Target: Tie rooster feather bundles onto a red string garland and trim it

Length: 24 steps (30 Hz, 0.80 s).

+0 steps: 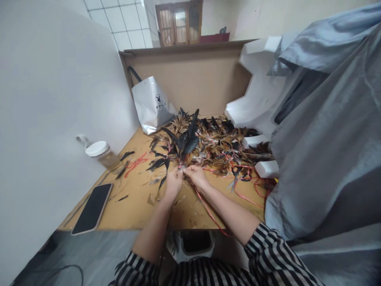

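Note:
A bundle of dark feathers [188,139] points away from me, its quill ends gathered near my fingers. My left hand [174,180] is closed on the base of this bundle. My right hand [195,174] pinches at the same spot, where a bit of red string [180,166] shows around the quills. A long red string [210,212] runs under my right forearm to the table's front edge. What exactly the right fingertips grip is too small to make out. Beyond and to the right lies a heap of brown and black feathers [214,139].
Scissors [235,176] lie among red strings at the right. A phone [93,208] and a lidded jar [104,155] are on the left. Behind stands a silver bag [153,105] against a cardboard panel [205,75]. White foam [253,95] and grey cloth [327,139] border the right side.

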### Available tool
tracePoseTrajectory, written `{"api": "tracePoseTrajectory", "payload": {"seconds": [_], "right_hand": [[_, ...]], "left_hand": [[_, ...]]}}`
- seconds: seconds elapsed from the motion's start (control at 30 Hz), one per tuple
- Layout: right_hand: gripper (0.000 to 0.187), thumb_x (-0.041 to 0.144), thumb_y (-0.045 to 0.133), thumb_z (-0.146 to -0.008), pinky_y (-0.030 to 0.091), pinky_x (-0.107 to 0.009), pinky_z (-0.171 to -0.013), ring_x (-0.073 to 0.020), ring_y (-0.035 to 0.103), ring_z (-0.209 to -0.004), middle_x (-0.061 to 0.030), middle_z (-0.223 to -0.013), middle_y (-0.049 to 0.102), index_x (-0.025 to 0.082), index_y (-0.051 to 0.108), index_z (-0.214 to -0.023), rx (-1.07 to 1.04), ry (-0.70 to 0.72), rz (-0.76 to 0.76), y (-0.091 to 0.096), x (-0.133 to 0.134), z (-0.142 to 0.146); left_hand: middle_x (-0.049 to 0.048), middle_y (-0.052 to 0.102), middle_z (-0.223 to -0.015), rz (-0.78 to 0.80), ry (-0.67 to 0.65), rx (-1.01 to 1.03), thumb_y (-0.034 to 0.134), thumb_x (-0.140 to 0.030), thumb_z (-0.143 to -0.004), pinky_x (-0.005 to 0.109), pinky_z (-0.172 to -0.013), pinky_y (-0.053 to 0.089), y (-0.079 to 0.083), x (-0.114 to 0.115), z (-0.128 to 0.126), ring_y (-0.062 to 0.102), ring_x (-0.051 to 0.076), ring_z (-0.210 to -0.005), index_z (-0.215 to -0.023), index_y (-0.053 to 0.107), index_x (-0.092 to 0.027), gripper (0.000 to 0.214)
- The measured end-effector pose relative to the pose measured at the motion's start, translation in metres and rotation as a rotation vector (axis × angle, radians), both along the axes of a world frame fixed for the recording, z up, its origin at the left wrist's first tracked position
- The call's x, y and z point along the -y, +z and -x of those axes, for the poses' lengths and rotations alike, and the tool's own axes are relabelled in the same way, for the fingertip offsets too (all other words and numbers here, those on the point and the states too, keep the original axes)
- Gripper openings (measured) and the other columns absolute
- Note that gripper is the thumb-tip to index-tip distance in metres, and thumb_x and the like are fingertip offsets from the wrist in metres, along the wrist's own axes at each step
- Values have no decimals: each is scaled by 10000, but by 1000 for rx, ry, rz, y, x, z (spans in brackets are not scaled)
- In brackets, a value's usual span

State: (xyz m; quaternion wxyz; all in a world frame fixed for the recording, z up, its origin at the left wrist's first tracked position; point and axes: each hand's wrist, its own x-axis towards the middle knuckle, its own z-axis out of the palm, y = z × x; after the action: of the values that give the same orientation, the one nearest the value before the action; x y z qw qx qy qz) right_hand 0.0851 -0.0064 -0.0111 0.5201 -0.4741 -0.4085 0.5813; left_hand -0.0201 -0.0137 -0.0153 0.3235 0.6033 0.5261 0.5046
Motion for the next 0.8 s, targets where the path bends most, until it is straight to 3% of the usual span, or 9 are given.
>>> {"api": "tracePoseTrajectory", "payload": {"seconds": [0.07,0.17,0.3,0.4,0.53,0.7,0.8], "right_hand": [[348,442,704,-550,142,-196,-352,-32,229,-300,104,-337,357,185,471,-572,-10,20,40,2,2,0],[374,465,713,-545,97,-202,-323,-31,196,-268,111,-306,331,194,457,-578,-33,72,101,4,5,0],[405,471,729,-529,86,-199,-308,-27,196,-259,110,-296,327,199,429,-552,-54,112,125,5,5,-2],[383,454,722,-544,92,-195,-307,-26,202,-264,105,-302,339,195,439,-545,-58,140,127,5,5,-4],[320,391,716,-569,100,-195,-303,-30,217,-264,92,-310,369,187,471,-554,-65,167,135,7,3,-7],[297,374,736,-552,131,-191,-299,-36,272,-268,72,-342,425,168,525,-577,-89,146,79,9,1,-11],[334,402,755,-528,227,-187,-328,-61,391,-329,29,-430,526,163,526,-576,-139,191,57,10,0,-13]], "left_hand": [[92,660,-843,-28,89,-193,453,-196,-775,295,-736,429,2,4,-2,597,207,-800,-916,615,-145,221],[120,645,-835,29,189,-337,469,-148,-761,327,-768,414,7,13,-7,599,249,-829,-974,614,-146,257],[109,601,-784,-4,253,-28,545,-86,-697,301,-777,404,14,24,-16,578,254,-867,-875,638,-160,214],[92,573,-784,-54,231,212,585,-29,-633,262,-733,405,17,31,-19,559,244,-893,-890,646,-172,300],[82,585,-846,-14,164,324,597,-21,-600,246,-687,411,16,33,-17,535,238,-929,-942,647,-191,385],[30,598,-685,210,-35,423,621,-292,-711,219,-516,388,8,22,-8,530,147,-600,-854,645,-164,193],[20,562,-587,368,-98,610,622,-460,-698,205,-444,362,8,17,-5,473,100,-470,-744,615,-123,340]]}}
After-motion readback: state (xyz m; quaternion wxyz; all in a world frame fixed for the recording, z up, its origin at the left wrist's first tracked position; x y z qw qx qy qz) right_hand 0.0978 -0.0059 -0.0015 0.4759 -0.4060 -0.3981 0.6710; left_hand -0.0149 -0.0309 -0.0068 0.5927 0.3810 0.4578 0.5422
